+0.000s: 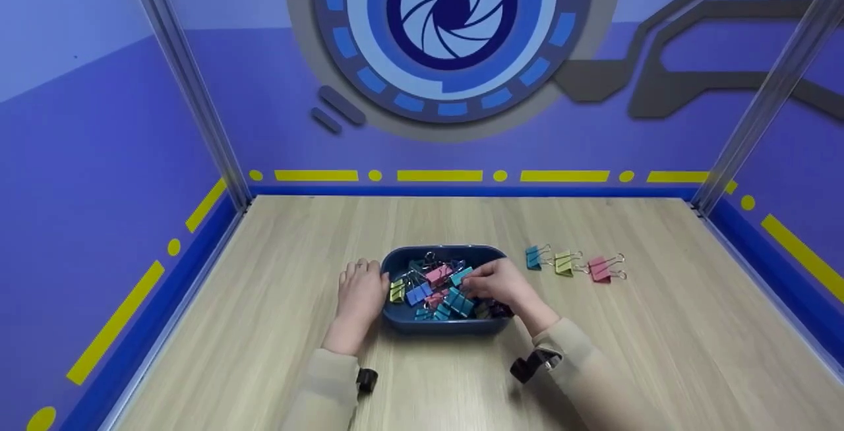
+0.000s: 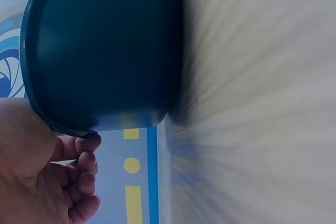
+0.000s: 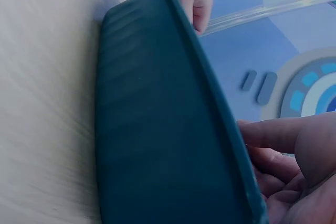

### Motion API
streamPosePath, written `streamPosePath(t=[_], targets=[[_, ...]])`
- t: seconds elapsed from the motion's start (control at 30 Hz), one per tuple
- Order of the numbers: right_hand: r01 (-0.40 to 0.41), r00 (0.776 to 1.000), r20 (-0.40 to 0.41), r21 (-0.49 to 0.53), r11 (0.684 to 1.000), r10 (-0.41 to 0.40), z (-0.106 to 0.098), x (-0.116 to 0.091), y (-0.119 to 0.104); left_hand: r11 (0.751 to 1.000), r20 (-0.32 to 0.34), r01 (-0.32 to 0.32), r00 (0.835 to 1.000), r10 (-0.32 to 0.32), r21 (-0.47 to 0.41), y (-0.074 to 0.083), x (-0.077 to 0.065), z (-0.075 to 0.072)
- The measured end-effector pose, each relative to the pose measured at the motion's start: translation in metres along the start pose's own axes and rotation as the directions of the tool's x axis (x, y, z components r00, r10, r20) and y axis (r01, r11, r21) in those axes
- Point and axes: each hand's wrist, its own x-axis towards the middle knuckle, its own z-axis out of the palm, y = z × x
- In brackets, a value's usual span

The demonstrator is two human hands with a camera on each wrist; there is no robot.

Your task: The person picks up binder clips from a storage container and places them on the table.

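Observation:
A dark blue plastic box [image 1: 448,327] holds a heap of binder clips in teal, pink, blue and yellow. At its left end my left hand [image 1: 361,289] holds the rim; in the left wrist view the fingers [image 2: 86,182] bend in just outside the rim corner. My right hand [image 1: 501,281] reaches over the right side, thumb and forefinger pinching a teal binder clip [image 1: 461,277] on the heap. The box wall [image 3: 157,114] hides those fingertips in the right wrist view. Another teal clip [image 1: 458,302] lies just below them.
Right of the box, a teal clip [image 1: 533,258], a yellow clip [image 1: 564,263] and a pink clip [image 1: 601,269] lie in a row on the wooden table [image 1: 297,240]. Blue patterned panels [image 1: 250,108] enclose the table at the back and both sides.

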Motion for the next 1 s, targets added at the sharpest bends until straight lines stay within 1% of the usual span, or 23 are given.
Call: streamPosePath(t=[0.23, 0.33, 0.43, 0.53, 0.67, 0.83, 1.0], targets=[[-0.064, 0.998, 0.035, 0.133, 0.989, 0.060, -0.011, 0.003, 0.002, 1.000, -0.003, -0.003, 1.000, 0.003, 0.002, 0.000, 0.000, -0.001], [-0.087, 0.996, 0.056, 0.223, 0.971, 0.076, -0.016, 0.003, 0.002, 1.000, 0.005, 0.002, 1.000, -0.002, -0.006, 0.001, 0.000, 0.000], [-0.089, 0.995, 0.077, 0.298, 0.950, 0.069, -0.021, 0.001, 0.001, 1.000, 0.009, 0.007, 1.000, -0.007, -0.010, 0.001, -0.001, 0.000], [-0.083, 0.994, 0.095, 0.325, 0.942, 0.055, -0.025, 0.000, 0.001, 1.000, 0.007, 0.008, 1.000, -0.008, -0.003, 0.002, -0.001, -0.001], [-0.102, 0.992, 0.106, 0.363, 0.926, 0.068, -0.031, 0.000, 0.001, 1.000, 0.005, 0.009, 1.000, -0.009, 0.005, 0.001, -0.001, -0.001], [-0.119, 0.990, 0.116, 0.436, 0.892, 0.075, -0.039, -0.002, 0.001, 1.000, 0.014, 0.013, 1.000, -0.013, 0.000, 0.001, -0.001, -0.001], [-0.095, 0.992, 0.117, 0.500, 0.861, 0.041, -0.052, -0.006, 0.002, 1.000, 0.030, 0.027, 0.999, -0.027, -0.004, 0.002, 0.000, -0.002]])
